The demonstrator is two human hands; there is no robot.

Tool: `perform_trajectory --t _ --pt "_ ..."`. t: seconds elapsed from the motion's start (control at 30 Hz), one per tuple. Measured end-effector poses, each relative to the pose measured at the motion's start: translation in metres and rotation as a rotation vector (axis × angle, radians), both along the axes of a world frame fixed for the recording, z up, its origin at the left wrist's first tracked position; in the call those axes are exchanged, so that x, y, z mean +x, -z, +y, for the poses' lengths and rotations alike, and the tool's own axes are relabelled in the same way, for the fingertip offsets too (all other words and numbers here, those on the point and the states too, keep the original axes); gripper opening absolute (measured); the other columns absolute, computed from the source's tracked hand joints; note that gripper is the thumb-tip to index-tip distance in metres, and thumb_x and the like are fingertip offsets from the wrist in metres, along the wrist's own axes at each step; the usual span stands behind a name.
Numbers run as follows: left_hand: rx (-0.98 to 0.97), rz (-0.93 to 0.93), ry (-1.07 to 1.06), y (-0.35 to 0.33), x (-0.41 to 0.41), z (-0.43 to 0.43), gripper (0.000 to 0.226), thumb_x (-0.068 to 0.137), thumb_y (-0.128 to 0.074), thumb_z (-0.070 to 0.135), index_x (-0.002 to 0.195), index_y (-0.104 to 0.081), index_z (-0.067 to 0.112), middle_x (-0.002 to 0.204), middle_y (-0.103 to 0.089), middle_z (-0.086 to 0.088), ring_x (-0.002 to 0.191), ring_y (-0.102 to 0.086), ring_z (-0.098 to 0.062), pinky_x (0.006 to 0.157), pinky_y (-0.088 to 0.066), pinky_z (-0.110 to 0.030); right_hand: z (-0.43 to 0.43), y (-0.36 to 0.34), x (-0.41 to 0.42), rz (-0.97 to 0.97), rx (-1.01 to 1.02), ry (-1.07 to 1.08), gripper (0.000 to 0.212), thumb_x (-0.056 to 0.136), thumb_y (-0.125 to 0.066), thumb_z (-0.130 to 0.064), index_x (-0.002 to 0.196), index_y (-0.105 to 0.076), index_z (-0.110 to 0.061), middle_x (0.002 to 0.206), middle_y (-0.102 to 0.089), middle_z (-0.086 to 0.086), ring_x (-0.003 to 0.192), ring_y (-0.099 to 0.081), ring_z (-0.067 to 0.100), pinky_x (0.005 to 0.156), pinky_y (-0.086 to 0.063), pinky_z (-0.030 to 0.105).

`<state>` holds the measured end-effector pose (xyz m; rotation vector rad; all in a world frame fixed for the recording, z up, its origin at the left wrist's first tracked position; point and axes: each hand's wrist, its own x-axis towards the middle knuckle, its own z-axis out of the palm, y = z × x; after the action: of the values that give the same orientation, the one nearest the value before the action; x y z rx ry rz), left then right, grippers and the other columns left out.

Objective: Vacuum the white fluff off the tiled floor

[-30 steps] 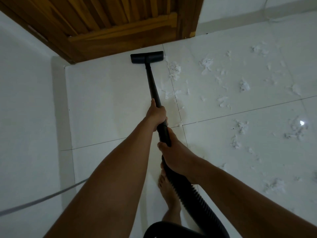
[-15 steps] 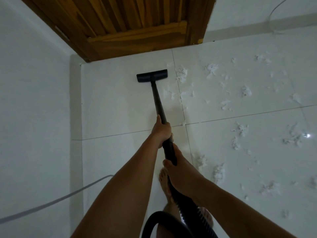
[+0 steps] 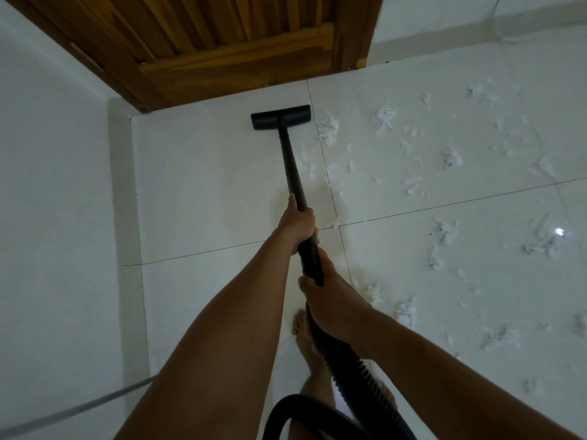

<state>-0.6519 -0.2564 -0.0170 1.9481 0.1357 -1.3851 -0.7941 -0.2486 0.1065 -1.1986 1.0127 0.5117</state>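
Black plastic: 1 vacuum wand (image 3: 293,173), 1 flat floor head (image 3: 280,117), 1 ribbed hose (image 3: 349,369) curling into a loop low by the feet.

Hands, 2. Left hand (image 3: 297,222) is wrapped round the wand, further up. Right hand (image 3: 330,300) is clasped round the cuff where hose meets wand.

Floor head: flat on the tiled floor (image 3: 203,185), near the foot of the wooden door (image 3: 222,42), on bare tile. Its right end lies just beside the nearest tuft.

White fluff (image 3: 327,130): all to the right of the wand, from the door end back past the person's right arm. Well over 20 tufts; small scraps blur together, so no exact count.

Other items: bare feet (image 3: 303,331), 2, the second mostly hidden behind the hose; grey cable (image 3: 79,408), 1, along the left.

Hazards, as judged:
- A straight stroke along the present line would likely pass left of the fluff and lift little.
- The wand's side could nudge light tufts away rather than draw them in.
- The hose loop sits at the ankles; a step back could snag it.
- Large clumps might choke the head.
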Motion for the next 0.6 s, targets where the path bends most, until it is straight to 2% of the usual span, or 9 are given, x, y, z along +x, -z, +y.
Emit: perform_trajectory --t 0.13,0.23,0.33,0.43,0.6 --pt "-0.004 0.0 -0.007 0.001 0.017 -0.011 0.072 0.102 -0.037 0.016 0.158 0.001 0.042 0.069 -0.056 -0.01 0.055 -0.055 -0.017 0.068 -0.057 -0.034 -0.013 0.003 0.017 -0.003 -0.061 -0.075 0.064 0.109 -0.036 -0.025 0.159 -0.003 -0.049 0.077 -0.059 0.008 0.033 -0.052 0.002 0.038 -0.044 0.018" --pt "0.007 -0.012 -0.009 -0.001 0.031 -0.014 0.072 0.102 -0.037 0.016 0.158 0.001 0.042 0.072 -0.056 -0.01 0.056 -0.054 -0.017 0.067 -0.057 -0.034 -0.02 0.001 0.031 0.004 -0.042 -0.086 0.065 0.109 -0.036 -0.024 0.16 -0.002 -0.047 0.08 -0.06 0.009 0.034 -0.052 0.002 0.036 -0.043 0.016" --pt "0.023 -0.02 -0.003 -0.006 0.045 -0.012 0.072 0.102 -0.036 0.016 0.158 0.001 0.041 0.073 -0.057 -0.01 0.056 -0.055 -0.016 0.063 -0.057 -0.032 -0.02 -0.001 0.046 0.008 -0.003 -0.088 0.066 0.109 -0.037 -0.023 0.159 -0.003 -0.049 0.081 -0.061 0.01 0.047 -0.057 0.009 0.04 -0.048 0.021" --pt "0.049 -0.025 -0.029 -0.012 0.054 -0.006 0.071 0.103 -0.035 0.017 0.158 0.001 0.041 0.079 -0.058 -0.011 0.058 -0.055 -0.016 0.053 -0.053 -0.029 -0.016 -0.005 0.055 0.021 0.064 -0.057 0.065 0.108 -0.039 -0.023 0.156 -0.008 -0.054 0.077 -0.06 0.012 0.052 -0.059 0.016 0.052 -0.057 0.031" --pt "0.058 -0.016 -0.055 -0.013 0.066 0.002 0.071 0.103 -0.036 0.018 0.158 0.001 0.042 0.075 -0.057 -0.01 0.058 -0.056 -0.016 0.059 -0.055 -0.031 -0.009 -0.008 0.066 0.04 0.073 -0.066 0.064 0.109 -0.039 -0.025 0.154 -0.009 -0.058 0.079 -0.062 0.014 0.054 -0.061 0.019 0.058 -0.06 0.036"
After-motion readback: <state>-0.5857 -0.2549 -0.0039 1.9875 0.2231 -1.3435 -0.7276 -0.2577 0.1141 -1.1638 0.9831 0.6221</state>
